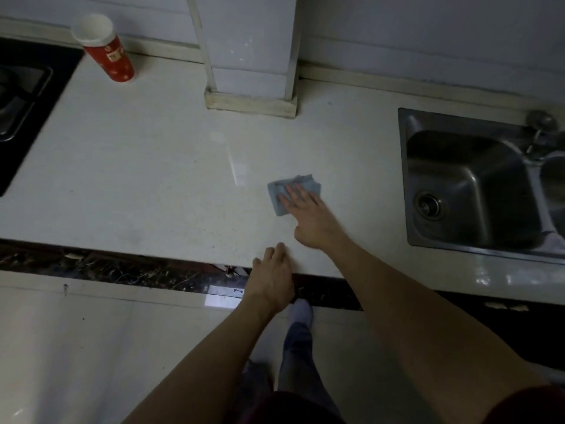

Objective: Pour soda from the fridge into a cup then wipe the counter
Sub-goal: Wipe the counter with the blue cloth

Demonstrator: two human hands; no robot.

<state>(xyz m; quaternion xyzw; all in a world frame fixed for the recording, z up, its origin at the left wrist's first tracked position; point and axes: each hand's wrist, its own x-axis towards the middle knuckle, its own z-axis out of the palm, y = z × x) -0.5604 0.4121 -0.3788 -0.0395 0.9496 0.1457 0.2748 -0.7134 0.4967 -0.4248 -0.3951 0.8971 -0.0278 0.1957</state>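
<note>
**A:** Two hands are at the counter (137,179). Which one wipes?

**B:** The right hand (305,215). Its fingers are straight and spread, pressing flat on the blue cloth (279,194), near the sink (405,179). The left hand (272,280) holds nothing and rests with relaxed fingers on the counter's front edge.

**A:** How should the wipe go?

**B:** I'd use a flat palm and overlapping passes, ending at the sink's rim.

**A:** Anything in the way?

**B:** The red cup (107,50) stands well apart from the sink, at the back beside the hob (18,117). I cannot tell whether it holds soda. The column (250,56) juts out behind the cloth, so go round both.
</note>
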